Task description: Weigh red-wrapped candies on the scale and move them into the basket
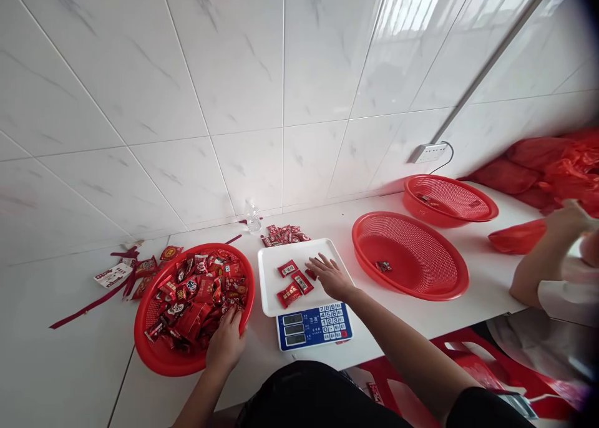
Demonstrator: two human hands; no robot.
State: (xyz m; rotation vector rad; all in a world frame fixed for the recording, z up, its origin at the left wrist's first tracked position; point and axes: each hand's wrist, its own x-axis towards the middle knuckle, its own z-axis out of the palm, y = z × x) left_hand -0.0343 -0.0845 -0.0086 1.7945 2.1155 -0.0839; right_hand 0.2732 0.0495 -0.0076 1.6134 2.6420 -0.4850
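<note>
At the near right rim of a red basket (pixel 141 347), my left hand (pixel 226 342) reaches over the edge, fingers curled down among red-wrapped candy packets (pixel 191 303). Its fingertips are partly hidden, so what they grip cannot be seen. My right hand (pixel 331 278) is spread palm down above the white tray (pixel 271 300) of a digital scale (pixel 314 326). One small red packet (pixel 309 273) lies partly beneath its fingertips. Beside it on the tray are two small dark-labelled packets (pixel 302 283) and a larger red packet (pixel 289 295).
Small red packets (pixel 283 235) lie behind the scale near a clear bottle (pixel 253 217). Two red baskets (pixel 461 284) stand to the right, holding a few packets. Ribbon (pixel 88 303) and packets lie left. Another person's arm (pixel 538 253) is at far right by red bags (pixel 519 166).
</note>
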